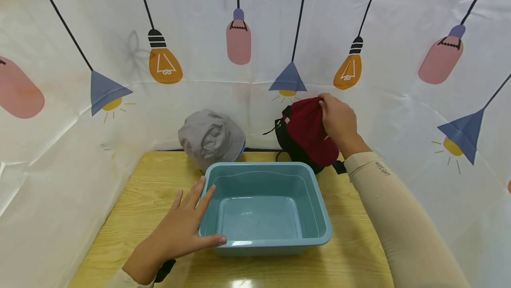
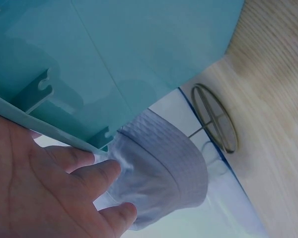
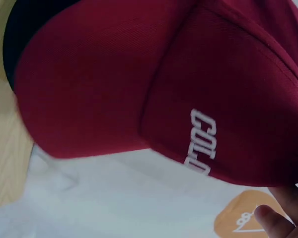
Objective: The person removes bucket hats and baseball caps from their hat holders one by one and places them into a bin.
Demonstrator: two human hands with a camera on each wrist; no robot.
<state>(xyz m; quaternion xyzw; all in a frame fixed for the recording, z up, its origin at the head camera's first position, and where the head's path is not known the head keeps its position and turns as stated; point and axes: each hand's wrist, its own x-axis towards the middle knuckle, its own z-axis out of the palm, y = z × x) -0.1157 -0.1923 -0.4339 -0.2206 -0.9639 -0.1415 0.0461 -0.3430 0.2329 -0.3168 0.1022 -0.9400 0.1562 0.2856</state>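
Note:
In the head view my right hand (image 1: 341,119) pinches the top of a dark red cap (image 1: 305,119) at the back right of the table. White letters reading "COLO" show on the cap (image 3: 203,89) in the right wrist view. Black fabric (image 1: 293,144) with a thin cord and a strap lies against its lower side. My left hand (image 1: 181,226), fingers straight and spread, rests on the left rim of a light blue plastic basin (image 1: 275,242). Nothing lies inside that basin. Behind it, a grey bucket hat (image 1: 211,137) sits at the back left, near the left fingertips.
A wooden table (image 1: 355,243) carries everything. White sheeting (image 1: 199,88) printed with lamps and bulbs hangs behind and along both sides. Under the grey hat, the left wrist view shows a wire stand with an oval base (image 2: 214,119).

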